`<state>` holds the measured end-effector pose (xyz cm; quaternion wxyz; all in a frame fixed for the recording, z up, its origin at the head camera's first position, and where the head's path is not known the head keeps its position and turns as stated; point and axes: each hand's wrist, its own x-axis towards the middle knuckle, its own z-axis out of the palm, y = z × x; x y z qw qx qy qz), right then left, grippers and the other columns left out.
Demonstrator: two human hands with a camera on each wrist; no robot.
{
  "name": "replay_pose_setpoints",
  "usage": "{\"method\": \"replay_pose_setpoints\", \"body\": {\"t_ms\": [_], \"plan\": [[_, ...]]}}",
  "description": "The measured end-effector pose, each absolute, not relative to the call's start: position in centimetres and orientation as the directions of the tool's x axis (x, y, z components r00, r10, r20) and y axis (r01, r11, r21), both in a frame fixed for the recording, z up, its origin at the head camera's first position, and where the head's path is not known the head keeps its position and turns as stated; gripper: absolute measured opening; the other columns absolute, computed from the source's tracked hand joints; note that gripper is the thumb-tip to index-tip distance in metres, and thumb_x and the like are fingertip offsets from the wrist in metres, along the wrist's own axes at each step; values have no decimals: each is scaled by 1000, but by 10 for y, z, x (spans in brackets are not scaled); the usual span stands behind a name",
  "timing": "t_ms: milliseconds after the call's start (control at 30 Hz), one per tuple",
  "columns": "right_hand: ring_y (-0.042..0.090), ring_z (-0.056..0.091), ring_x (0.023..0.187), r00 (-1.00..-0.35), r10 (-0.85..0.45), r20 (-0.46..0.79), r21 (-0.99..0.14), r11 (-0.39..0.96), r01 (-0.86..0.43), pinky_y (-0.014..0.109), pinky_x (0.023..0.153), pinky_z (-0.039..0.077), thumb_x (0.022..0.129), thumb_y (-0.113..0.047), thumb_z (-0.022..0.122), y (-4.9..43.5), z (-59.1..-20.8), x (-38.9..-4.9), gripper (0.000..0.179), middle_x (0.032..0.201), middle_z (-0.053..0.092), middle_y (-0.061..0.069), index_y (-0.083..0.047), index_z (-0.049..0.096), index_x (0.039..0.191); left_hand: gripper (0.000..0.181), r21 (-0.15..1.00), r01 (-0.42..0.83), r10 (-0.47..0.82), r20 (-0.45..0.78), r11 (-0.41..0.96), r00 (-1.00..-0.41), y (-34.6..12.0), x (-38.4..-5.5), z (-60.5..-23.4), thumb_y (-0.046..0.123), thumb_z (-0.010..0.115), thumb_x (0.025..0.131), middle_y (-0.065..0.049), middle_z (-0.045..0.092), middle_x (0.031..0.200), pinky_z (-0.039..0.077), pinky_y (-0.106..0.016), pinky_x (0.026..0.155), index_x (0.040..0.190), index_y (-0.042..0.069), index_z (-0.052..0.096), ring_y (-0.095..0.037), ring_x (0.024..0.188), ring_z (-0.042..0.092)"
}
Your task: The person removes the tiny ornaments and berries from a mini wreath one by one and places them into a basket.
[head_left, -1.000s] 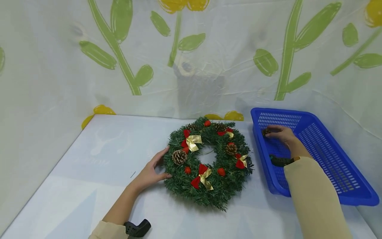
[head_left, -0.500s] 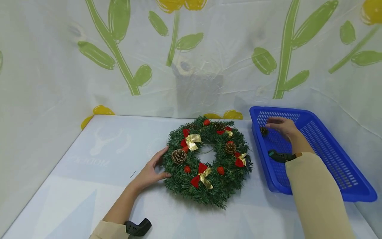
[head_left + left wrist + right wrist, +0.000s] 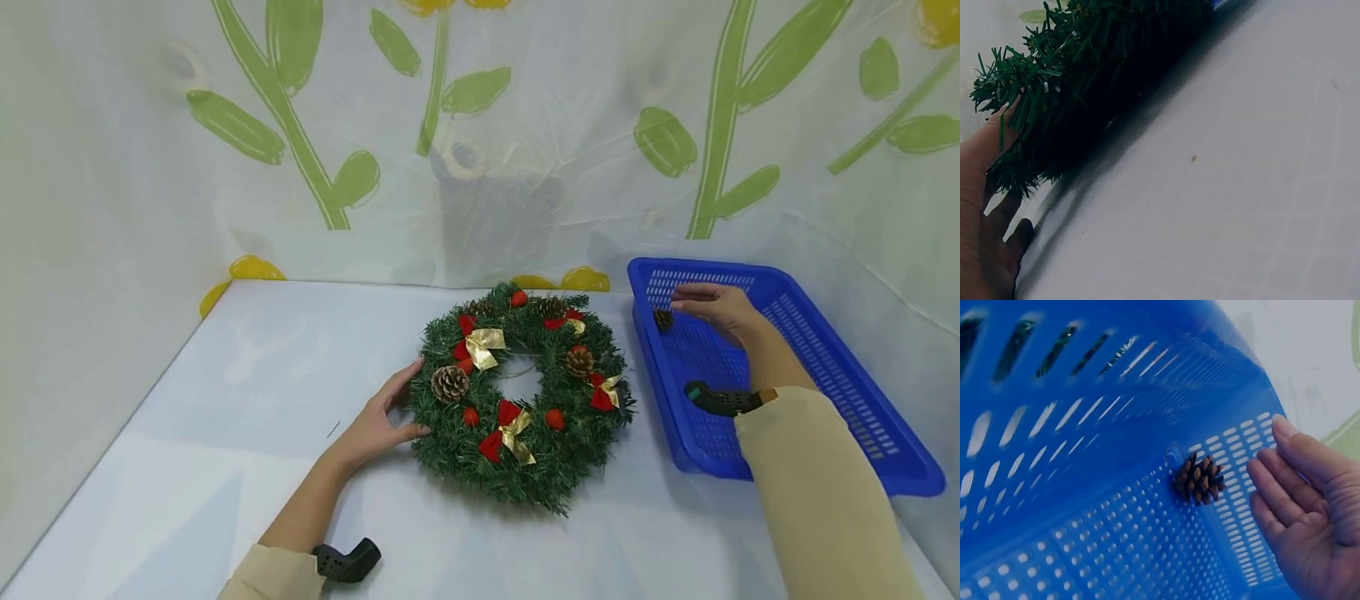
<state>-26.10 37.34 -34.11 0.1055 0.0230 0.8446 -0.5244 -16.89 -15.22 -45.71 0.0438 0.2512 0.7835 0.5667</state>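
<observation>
A green Christmas wreath (image 3: 600, 446), decorated with pine cones, red berries and red-and-gold bows, lies on the white table. My left hand (image 3: 373, 429) rests at its left edge, thumb and fingers spread and touching the greenery; in the left wrist view some fingertips (image 3: 1019, 234) show below the branches. Over the far left end of a blue plastic basket (image 3: 678, 425), my right hand (image 3: 720, 308) is raised with nothing in its fingers. A brown pine cone (image 3: 1199, 479) with a thin wire loop lies in the basket's corner, a short way from the right hand's fingers.
White sheeting (image 3: 570, 183) printed with green stems and yellow flowers stands behind the table (image 3: 247, 400) and at both sides. The basket is close to the right-hand sheet. Both wrists wear black straps with devices.
My right hand has let go of the pine cone, leaving it in the basket, and has lifted slightly away to the right. The left hand has stayed at the wreath.
</observation>
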Motion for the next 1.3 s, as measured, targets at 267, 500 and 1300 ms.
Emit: {"method": "replay_pose_setpoints", "body": {"t_ms": [267, 500, 1300], "plan": [[-14, 54, 90, -972, -86, -219, -881, 446, 159, 49, 113, 24, 88, -28, 67, 370, -326, -249, 76, 97, 54, -27, 8, 29, 144, 92, 912, 345, 448, 219, 220, -867, -152, -170, -457, 14, 77, 78, -8, 21, 156, 20, -59, 111, 151, 23, 23, -36, 142, 18], [-12, 55, 95, -982, -93, -165, -884, 456, 106, 48, 113, 26, 90, -27, 65, 370, -317, -243, 67, 99, 58, -27, 4, 37, 141, 91, 909, 350, 442, 223, 228, -869, -153, -169, -457, 13, 77, 78, -9, 22, 156, 22, -59, 111, 152, 22, 23, -36, 142, 19], [2, 63, 101, -975, -187, -118, -897, 441, 24, 11, 84, 48, 94, -15, 59, 372, -282, -206, 32, 105, 68, -16, -9, 61, 125, 90, 913, 332, 445, 202, 236, -873, -154, -168, -454, 15, 76, 79, -10, 20, 156, 20, -61, 111, 152, 21, 23, -38, 141, 18]]}}
